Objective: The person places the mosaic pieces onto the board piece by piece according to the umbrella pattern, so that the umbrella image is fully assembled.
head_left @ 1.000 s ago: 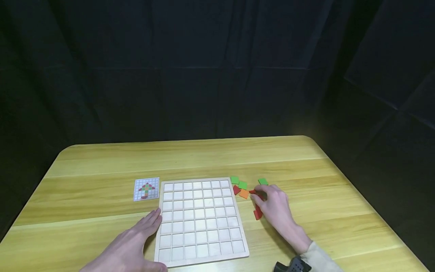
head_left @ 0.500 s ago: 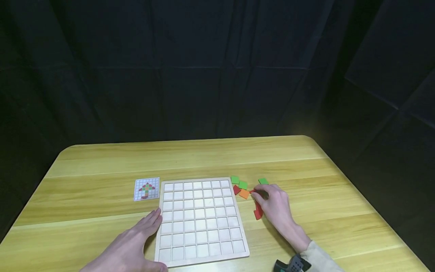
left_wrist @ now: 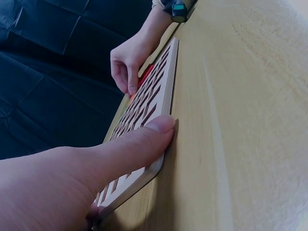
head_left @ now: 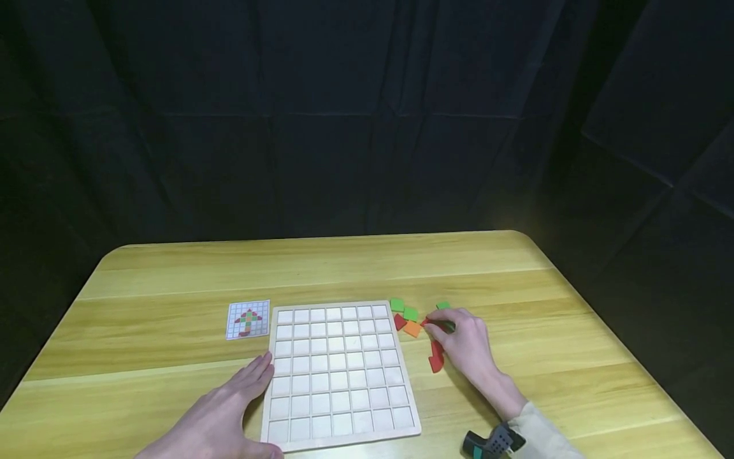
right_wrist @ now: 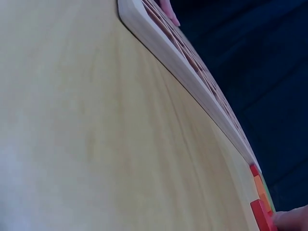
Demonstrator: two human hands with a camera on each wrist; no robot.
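Note:
A light wooden grid board [head_left: 341, 376] with square recesses lies flat on the table. My left hand [head_left: 223, 408] rests at its near-left corner, fingers laid straight along the left side. In the left wrist view, the left thumb [left_wrist: 139, 144] touches the front edge. My right hand [head_left: 467, 344] pinches a small red tile [head_left: 425, 322] between thumb and forefinger, low at the table. The right wrist view shows the thumb [right_wrist: 291, 219] against that red tile [right_wrist: 262, 215]. More red tiles [head_left: 436, 360] lie below the hand, partly hidden by it.
Right of the board lie green tiles [head_left: 410, 313], an orange tile [head_left: 411, 329] and a dark red tile [head_left: 399, 322]. Another green tile [head_left: 443, 306] sits behind my right hand. A pattern card [head_left: 248, 319] lies left of the board. Dark curtains [head_left: 367, 127] hang behind the table.
My right fingers have shifted slightly around the red tile. Red under the right hand has gone from sight and a dark green patch shows there now. My left hand stays put.

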